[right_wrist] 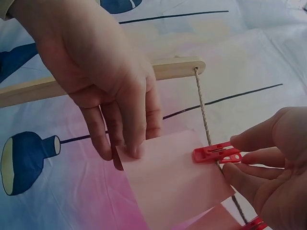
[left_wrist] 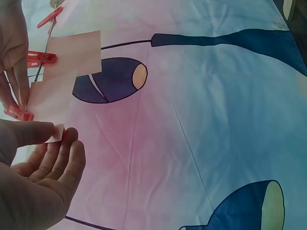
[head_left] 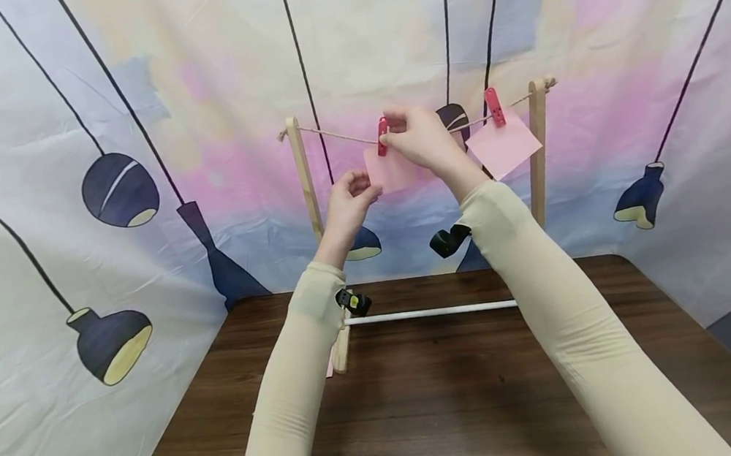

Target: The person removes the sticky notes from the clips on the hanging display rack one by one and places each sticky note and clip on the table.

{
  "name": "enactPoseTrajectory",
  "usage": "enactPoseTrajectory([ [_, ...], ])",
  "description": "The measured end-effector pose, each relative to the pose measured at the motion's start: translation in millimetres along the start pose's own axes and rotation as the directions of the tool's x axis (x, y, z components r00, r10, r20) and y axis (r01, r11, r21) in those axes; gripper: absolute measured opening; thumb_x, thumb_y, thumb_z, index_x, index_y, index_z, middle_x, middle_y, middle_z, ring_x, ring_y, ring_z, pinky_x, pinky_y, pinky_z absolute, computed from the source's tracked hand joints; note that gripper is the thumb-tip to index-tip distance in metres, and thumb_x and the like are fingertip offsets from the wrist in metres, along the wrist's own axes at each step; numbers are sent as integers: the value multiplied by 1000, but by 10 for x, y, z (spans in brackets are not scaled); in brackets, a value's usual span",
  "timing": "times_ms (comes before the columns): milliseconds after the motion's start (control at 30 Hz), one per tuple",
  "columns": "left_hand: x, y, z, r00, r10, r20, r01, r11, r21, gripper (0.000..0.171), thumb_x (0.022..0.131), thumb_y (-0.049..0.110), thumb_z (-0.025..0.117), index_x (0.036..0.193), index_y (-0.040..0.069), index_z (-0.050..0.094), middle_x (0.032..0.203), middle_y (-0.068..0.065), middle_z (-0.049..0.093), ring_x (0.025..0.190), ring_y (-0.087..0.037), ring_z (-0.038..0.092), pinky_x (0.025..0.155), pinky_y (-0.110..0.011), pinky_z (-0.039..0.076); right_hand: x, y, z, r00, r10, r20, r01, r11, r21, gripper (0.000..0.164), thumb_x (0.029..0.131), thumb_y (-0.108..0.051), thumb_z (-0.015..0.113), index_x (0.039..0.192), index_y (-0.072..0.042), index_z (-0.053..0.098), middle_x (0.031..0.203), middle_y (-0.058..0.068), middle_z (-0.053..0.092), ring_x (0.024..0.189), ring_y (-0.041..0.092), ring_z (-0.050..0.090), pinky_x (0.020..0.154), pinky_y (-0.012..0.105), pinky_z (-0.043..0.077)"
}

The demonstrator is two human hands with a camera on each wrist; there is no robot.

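Observation:
My left hand [head_left: 352, 211] pinches the lower left corner of a square pink paper [right_wrist: 175, 177] between thumb and fingers. At the paper's top edge, a red clothespin [right_wrist: 216, 152] sits over the twine [right_wrist: 204, 110]. My right hand [right_wrist: 273, 158] pinches the handle end of that clothespin. Just to the right, another pink paper [head_left: 504, 143] hangs tilted from a red clothespin [head_left: 495, 107]. Between them, a further red clothespin [left_wrist: 42, 58] shows in the left wrist view; in the head view my right hand hides it.
Wooden posts [head_left: 538, 152] at left and right carry the twine, and a white rod [head_left: 433, 312] joins them low down. They stand on a dark wood table [head_left: 436, 412]. A bit of pink paper [head_left: 329, 363] shows by the left foot. Behind hangs a cloth [head_left: 205, 74] printed with lamps.

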State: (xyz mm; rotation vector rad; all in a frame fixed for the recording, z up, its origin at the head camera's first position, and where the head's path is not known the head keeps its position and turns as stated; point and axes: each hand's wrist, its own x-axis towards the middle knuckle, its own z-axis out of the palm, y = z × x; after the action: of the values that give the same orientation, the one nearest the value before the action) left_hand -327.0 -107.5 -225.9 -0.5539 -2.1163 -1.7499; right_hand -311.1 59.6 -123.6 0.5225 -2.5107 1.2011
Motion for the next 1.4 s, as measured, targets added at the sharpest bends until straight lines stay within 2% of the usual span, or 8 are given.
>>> enactPoseTrajectory([
  [133, -5, 18, 9, 999, 30, -14, -30, 999, 26, 31, 96, 7, 68, 123, -6, 61, 110, -22, 67, 106, -45, 63, 90, -36, 56, 17, 22, -6, 999, 34, -1, -34, 997, 64, 52, 102, -16, 60, 151, -4, 45, 144, 11, 56, 136, 20, 50, 111, 30, 40],
  [267, -14, 32, 8, 999, 30, -12, -29, 999, 25, 30, 96, 8, 68, 123, -5, 62, 111, -21, 67, 105, -42, 64, 90, -35, 56, 15, 30, -6, 999, 43, -1, -42, 992, 121, 51, 102, -16, 60, 151, -5, 46, 145, 11, 56, 136, 20, 50, 109, 29, 41],
  [400, -31, 40, -12, 1000, 23, -8, -23, 999, 34, 30, 97, 9, 68, 123, -5, 62, 111, -20, 67, 103, -37, 66, 91, -34, 55, 4, 20, 6, 999, 34, -3, -33, 989, 145, 51, 102, -18, 61, 150, -5, 47, 146, 8, 55, 134, 19, 52, 108, 27, 42],
  [633, -45, 47, -38, 1000, 22, -1, -22, 999, 28, 29, 97, 9, 68, 122, -5, 62, 109, -21, 67, 104, -41, 65, 91, -34, 55, -17, 8, 31, 1000, 11, -21, -8, 987, 161, 47, 103, -18, 59, 147, -4, 50, 143, 9, 58, 132, 19, 54, 106, 27, 43],
  [967, -22, 48, -36, 999, 45, 6, -46, 998, 50, 27, 97, 8, 67, 120, -5, 62, 106, -20, 67, 103, -42, 65, 90, -33, 56, -7, 54, 89, 989, -56, -137, 72, 991, 116, 34, 103, -14, 60, 135, -3, 62, 129, 12, 66, 123, 21, 61, 102, 28, 47],
  [1167, -27, 40, -39, 999, 41, 10, -42, 996, 85, 27, 98, 10, 67, 121, -3, 63, 107, -19, 68, 97, -28, 67, 90, -32, 56, -22, 80, 93, 971, -71, -230, 109, 982, 154, 31, 101, -14, 64, 130, -6, 67, 124, 9, 70, 118, 18, 65, 96, 26, 50],
  [1400, -52, 34, -60, 999, 35, 26, -37, 996, 75, 29, 97, 7, 67, 123, -6, 62, 109, -21, 67, 100, -31, 67, 90, -33, 56, -28, 77, 81, 947, -110, -302, 183, 956, 229, 30, 99, -11, 65, 128, -3, 68, 121, 11, 71, 115, 18, 67, 96, 23, 51],
])
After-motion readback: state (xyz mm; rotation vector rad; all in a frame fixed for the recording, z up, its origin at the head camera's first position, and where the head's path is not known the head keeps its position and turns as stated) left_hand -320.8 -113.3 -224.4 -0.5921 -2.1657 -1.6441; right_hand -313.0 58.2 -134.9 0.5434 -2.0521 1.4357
